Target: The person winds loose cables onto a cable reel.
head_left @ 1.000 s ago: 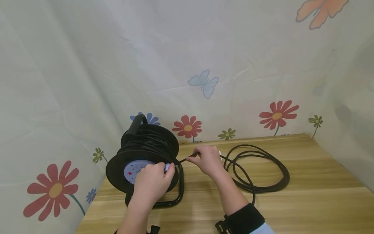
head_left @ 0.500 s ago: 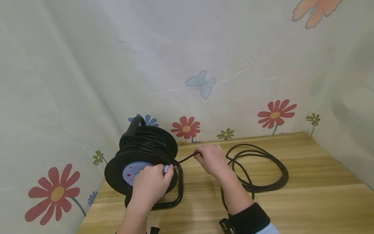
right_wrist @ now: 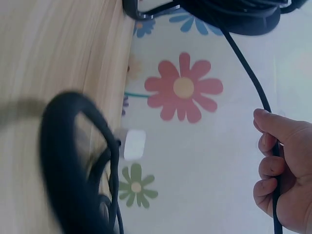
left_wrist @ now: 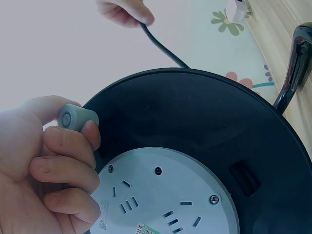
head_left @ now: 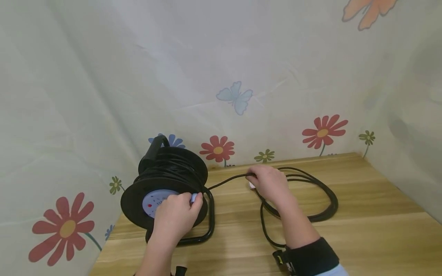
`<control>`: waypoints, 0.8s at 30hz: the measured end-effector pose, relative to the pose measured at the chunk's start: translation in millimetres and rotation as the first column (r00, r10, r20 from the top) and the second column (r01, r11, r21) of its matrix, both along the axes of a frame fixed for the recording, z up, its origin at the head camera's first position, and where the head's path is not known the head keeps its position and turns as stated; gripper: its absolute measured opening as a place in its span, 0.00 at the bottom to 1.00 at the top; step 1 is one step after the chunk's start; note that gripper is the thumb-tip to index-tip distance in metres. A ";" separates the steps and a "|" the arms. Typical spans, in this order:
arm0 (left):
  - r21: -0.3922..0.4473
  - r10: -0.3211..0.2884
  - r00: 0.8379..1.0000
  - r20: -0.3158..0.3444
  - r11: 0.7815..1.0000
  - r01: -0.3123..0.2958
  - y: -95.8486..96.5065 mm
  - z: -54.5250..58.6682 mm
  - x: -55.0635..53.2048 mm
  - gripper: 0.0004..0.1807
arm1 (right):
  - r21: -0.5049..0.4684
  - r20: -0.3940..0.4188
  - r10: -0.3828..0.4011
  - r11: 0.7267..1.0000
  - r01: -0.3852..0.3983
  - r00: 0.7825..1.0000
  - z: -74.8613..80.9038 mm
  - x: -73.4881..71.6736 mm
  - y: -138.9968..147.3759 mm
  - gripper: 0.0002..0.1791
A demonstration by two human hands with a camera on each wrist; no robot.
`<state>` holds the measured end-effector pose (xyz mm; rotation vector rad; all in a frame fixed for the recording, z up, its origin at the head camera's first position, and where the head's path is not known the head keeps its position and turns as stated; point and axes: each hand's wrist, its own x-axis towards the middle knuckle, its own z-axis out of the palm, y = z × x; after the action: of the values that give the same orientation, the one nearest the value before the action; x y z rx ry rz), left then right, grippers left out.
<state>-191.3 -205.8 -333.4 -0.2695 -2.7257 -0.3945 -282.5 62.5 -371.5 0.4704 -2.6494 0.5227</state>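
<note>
Our left hand pinches the knob on the reel at the left of the desk; our right hand grips the black cable. That hand has moved farther right — leaving a longer span to guide, it seems, whichever way the reel turns.

soft light, wall washed white past the left hand, shiny bar across from it, very blurry cord across from the right hand
</note>
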 end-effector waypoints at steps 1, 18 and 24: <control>0.002 0.001 1.000 0.000 1.000 -0.001 -0.2 0.5 0.2 0.28 | 0.001 0.004 -0.006 1.000 0.006 1.000 1.0 -0.2 3.5 0.03; 0.005 0.015 1.000 0.024 1.000 -0.015 1.2 2.4 4.3 0.28 | -0.076 0.109 -0.034 0.996 0.043 0.993 4.8 1.4 71.8 0.13; 0.002 0.016 0.999 0.029 1.000 -0.016 2.0 2.1 4.1 0.28 | -0.107 0.108 -0.015 0.994 0.027 0.994 1.7 0.7 100.9 0.10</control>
<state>-187.2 -203.8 -331.3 -0.2426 -2.7533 -0.4004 -281.8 163.4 -369.8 0.3911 -2.7072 0.6997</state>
